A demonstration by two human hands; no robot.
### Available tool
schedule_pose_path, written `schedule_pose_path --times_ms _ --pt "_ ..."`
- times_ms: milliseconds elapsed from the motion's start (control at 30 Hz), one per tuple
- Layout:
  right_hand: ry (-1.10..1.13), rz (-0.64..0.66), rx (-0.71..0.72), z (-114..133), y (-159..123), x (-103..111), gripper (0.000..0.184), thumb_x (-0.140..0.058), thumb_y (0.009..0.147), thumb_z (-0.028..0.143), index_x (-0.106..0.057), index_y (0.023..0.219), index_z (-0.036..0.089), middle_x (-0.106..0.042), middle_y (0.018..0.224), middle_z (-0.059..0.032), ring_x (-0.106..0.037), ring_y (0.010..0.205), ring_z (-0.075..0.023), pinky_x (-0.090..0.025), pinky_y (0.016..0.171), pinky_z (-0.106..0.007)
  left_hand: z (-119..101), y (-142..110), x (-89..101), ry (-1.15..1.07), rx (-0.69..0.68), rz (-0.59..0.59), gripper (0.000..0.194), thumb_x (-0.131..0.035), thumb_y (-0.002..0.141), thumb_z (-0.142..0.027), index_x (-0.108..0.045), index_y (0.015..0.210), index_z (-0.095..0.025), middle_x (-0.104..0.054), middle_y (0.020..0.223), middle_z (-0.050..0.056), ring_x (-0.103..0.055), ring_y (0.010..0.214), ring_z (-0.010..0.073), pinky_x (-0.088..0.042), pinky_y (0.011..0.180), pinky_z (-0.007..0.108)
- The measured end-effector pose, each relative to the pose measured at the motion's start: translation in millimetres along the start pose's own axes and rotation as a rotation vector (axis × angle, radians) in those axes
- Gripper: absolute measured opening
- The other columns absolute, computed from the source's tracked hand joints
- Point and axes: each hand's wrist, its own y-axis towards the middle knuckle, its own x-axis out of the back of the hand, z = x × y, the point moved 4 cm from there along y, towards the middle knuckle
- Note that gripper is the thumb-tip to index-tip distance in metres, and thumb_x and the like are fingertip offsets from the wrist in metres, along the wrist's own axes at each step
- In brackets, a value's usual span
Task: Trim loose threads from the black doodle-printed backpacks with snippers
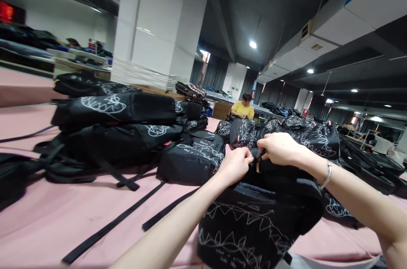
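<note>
A black backpack (241,226) with white scribbled drawings and lettering stands in front of me, its top part gaping. My left hand (237,163) pinches black material at the far upper edge of this backpack. Close beside it, my right hand (277,148) is closed on the same edge, and a bracelet circles that wrist. Between the hands hangs a small tan strip (257,165). Whether the fingers grip fabric, a strap or a zipper, I cannot make out. Another printed backpack (193,156) lies just left of my left hand.
Stacked black backpacks (114,108) fill the left of the pink-covered table (152,222); loose straps (111,224) trail across it. More printed backpacks (318,140) lie beyond my hands and to the right. A person in yellow (243,109) is farther back, near a white pillar (159,27).
</note>
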Motion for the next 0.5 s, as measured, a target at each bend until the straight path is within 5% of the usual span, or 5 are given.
schedule_pose_path --times_ms 200,267,400,500 --pt "-0.017 -0.087 0.025 5 4 2 0.008 -0.055 0.079 0.016 -0.062 0.080 0.019 -0.064 0.078 -0.0058 -0.062 0.076 -0.0228 -0.041 0.055 -0.025 -5 -2 6.8 -0.014 0.012 -0.037 0.019 -0.042 0.076 -0.019 -0.046 0.058 -0.020 -0.059 0.064 0.001 -0.054 0.066 0.0170 -0.041 0.074 0.030" --pt "0.046 -0.181 -0.033 0 -4 -3 0.005 -0.057 0.080 0.018 -0.061 0.082 0.019 -0.063 0.079 -0.0057 -0.061 0.077 -0.0223 -0.042 0.057 -0.026 5 -7 16.5 -0.065 0.041 -0.138 0.022 -0.037 0.079 -0.025 -0.050 0.062 -0.020 -0.061 0.067 0.002 -0.056 0.071 0.0176 -0.042 0.073 0.030" --pt "0.328 -0.559 -0.249 -19 -44 -20 0.014 -0.057 0.084 0.026 -0.056 0.095 0.018 -0.059 0.091 -0.0059 -0.057 0.081 -0.0190 -0.044 0.066 -0.026 63 -26 35.4 -0.192 0.044 -0.533 0.034 -0.029 0.083 -0.029 -0.058 0.068 -0.019 -0.062 0.083 0.002 -0.056 0.087 0.0175 -0.043 0.085 0.031" --pt "0.563 -0.897 -0.378 -32 -93 -49 0.017 -0.052 0.086 0.030 -0.053 0.098 0.018 -0.057 0.091 -0.0060 -0.055 0.083 -0.0172 -0.044 0.074 -0.026 112 -28 17.7 -0.330 0.173 -0.529 0.032 -0.026 0.088 -0.038 -0.055 0.090 -0.022 -0.061 0.093 0.002 -0.059 0.087 0.0176 -0.050 0.073 0.030"
